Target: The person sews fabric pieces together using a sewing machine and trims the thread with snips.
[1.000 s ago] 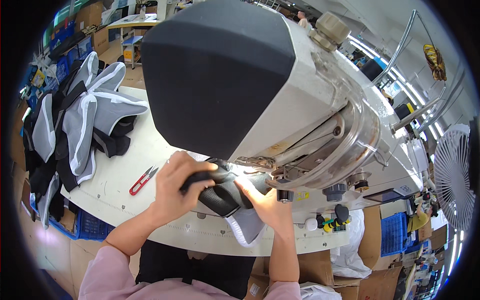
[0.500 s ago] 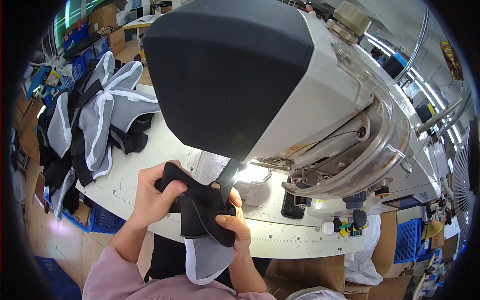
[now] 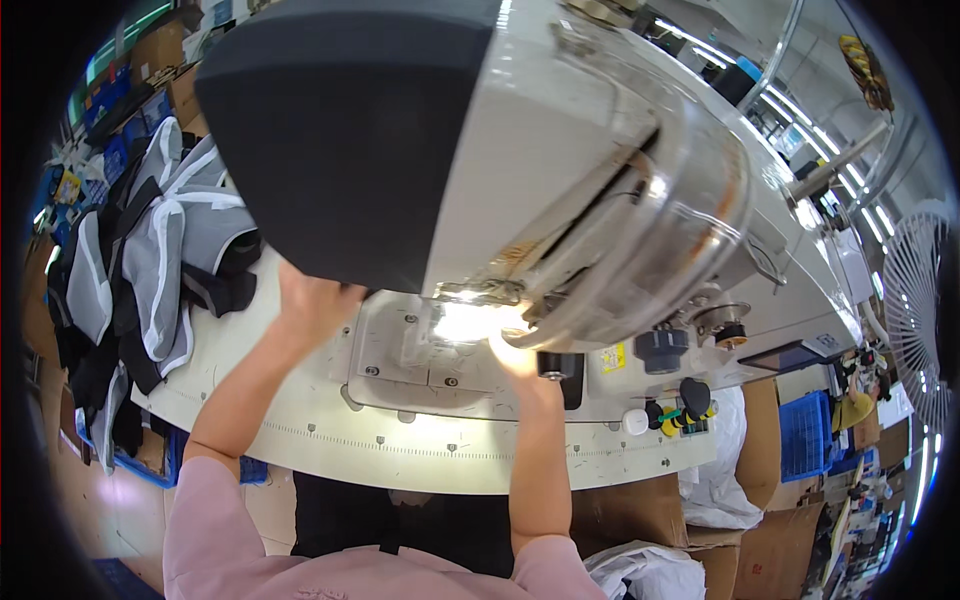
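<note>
A large sewing machine (image 3: 340, 150) with a black front cover and a pale body fills the middle of the view. My left hand (image 3: 318, 308) is at the cover's lower left edge, its fingertips hidden behind it; a dark sliver shows beside them. My right hand (image 3: 515, 358) reaches under the machine head beside the bright lamp light (image 3: 470, 322), its fingers lost in glare and behind the machine. The black and grey fabric piece seen earlier is out of sight. Below the head lies the metal plate (image 3: 400, 372) on the pale worktable (image 3: 400, 460).
Black and grey pieces with white edging form a pile (image 3: 150, 270) on the table's left. Thread spools (image 3: 680, 415) stand at the right front. Cardboard boxes (image 3: 640, 520) and a white plastic bag (image 3: 720, 480) lie below right. A fan (image 3: 915, 300) is at far right.
Both hands have moved forward from the table's front edge to under the machine head, away from each other. The fabric piece has gone from sight. The view has shifted to the right.
</note>
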Demonstrator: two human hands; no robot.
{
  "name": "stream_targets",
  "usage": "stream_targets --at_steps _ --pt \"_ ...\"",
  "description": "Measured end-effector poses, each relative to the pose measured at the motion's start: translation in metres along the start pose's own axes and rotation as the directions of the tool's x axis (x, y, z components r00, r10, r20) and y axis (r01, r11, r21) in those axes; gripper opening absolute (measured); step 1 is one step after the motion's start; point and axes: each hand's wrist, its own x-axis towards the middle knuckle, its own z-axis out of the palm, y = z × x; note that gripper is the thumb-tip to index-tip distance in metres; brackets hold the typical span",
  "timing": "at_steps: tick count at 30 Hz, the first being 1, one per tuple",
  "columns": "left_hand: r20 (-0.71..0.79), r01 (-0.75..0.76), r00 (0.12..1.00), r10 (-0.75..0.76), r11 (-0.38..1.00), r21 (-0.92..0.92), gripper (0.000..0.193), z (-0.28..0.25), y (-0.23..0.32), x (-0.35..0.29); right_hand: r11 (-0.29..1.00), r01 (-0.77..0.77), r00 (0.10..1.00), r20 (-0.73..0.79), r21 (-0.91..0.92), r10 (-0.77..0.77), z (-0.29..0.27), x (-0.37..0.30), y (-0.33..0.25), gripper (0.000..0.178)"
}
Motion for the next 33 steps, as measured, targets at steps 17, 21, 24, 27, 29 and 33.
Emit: stream_targets --at_steps 17,21,24,27,29,33 --pt "0.18 -0.315 0.891 0.417 0.853 -0.417 0.032 -0.022 0.042 -0.006 0.999 -0.029 0.994 -0.106 0.021 0.031 0.05 0.012 0.026 0.009" --pt "0.207 -0.314 0.877 0.434 0.843 -0.438 0.029 -0.023 0.041 -0.002 0.999 -0.021 0.995 -0.101 0.029 0.024 0.051 0.011 0.024 0.009" --pt "0.204 -0.289 0.885 0.419 0.837 -0.464 0.026 -0.024 0.042 -0.001 0.999 -0.019 0.995 -0.099 0.04 0.023 0.051 0.009 0.024 0.009" --pt "0.218 -0.284 0.883 0.416 0.842 -0.459 0.026 -0.022 0.041 -0.002 0.999 -0.017 0.997 -0.081 0.045 0.021 0.049 0.003 0.026 0.009" --pt "0.216 -0.295 0.878 0.428 0.837 -0.46 0.026 -0.021 0.04 -0.003 0.999 -0.015 0.997 -0.074 0.046 0.018 0.047 -0.001 0.028 0.009" --pt "0.225 -0.276 0.876 0.426 0.827 -0.49 0.026 -0.022 0.038 -0.002 0.998 -0.007 0.998 -0.065 0.059 0.01 0.043 -0.005 0.029 0.008"
